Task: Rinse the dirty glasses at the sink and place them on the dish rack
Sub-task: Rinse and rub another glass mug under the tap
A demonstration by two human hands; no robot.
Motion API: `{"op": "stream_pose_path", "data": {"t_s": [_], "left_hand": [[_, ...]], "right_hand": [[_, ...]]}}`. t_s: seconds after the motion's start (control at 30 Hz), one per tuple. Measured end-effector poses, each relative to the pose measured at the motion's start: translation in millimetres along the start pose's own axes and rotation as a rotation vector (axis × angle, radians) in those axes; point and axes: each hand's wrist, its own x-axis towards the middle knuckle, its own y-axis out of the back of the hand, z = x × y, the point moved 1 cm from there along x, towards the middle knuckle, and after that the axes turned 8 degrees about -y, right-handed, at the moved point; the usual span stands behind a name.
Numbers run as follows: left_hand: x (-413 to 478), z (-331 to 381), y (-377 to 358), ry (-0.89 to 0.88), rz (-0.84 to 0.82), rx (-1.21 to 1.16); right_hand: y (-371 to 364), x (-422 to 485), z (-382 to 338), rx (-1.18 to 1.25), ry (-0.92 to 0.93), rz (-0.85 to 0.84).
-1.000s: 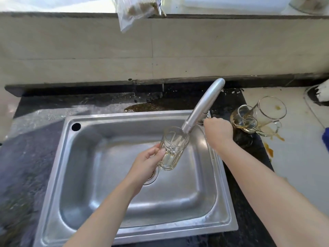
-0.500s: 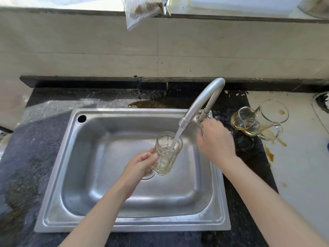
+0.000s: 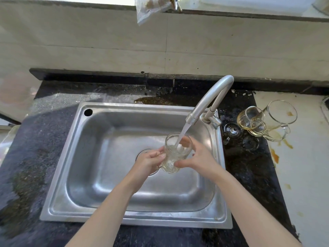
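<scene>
Left hand (image 3: 148, 162) and right hand (image 3: 200, 158) grip a glass (image 3: 172, 158) catching water from the tap (image 3: 211, 98); right of them, a cup (image 3: 249, 119) holds amber dregs.

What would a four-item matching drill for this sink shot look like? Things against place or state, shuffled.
Things:
1. glass
2. faucet
3. stained mugs
4. plastic bag

Place or state:
A. hanging at the top of the view
B. on the counter right of the sink
C. held by left hand and right hand
D. running water

Pairs: 1-C, 2-D, 3-B, 4-A
</scene>
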Motion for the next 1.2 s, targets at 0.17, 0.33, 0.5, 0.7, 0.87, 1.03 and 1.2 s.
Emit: {"op": "stream_pose_path", "data": {"t_s": [0.17, 0.33, 0.5, 0.7, 0.87, 1.03, 1.2], "left_hand": [[-10.7, -8.3, 27.1, 0.075, 0.106, -0.019], [9.0, -2.6, 16.7, 0.041, 0.047, 0.009], [9.0, -14.3, 24.8, 0.092, 0.099, -0.06], [14.6, -7.5, 15.8, 0.124, 0.074, -0.039], [15.6, -1.7, 22.3, 0.173, 0.171, -0.003], [25.4, 5.1, 5.1, 0.198, 0.335, -0.035], [29.6, 9.7, -3.5, 0.228, 0.385, -0.055]], "right_hand": [[-27.2, 2.9, -2.5, -0.103, -0.012, -0.019], [-12.9, 15.5, -10.5, -0.016, -0.015, 0.017], [-17.3, 14.1, -10.9, -0.094, -0.035, -0.031], [-8.7, 15.8, -2.3, 0.007, -0.06, -0.061], [-21.3, 21.9, -8.8, -0.029, -0.077, -0.111], [-31.8, 21.6, -10.3, -0.044, -0.063, 0.005], [-37.5, 26.5, -32.4, -0.435, -0.007, 0.185]]}}
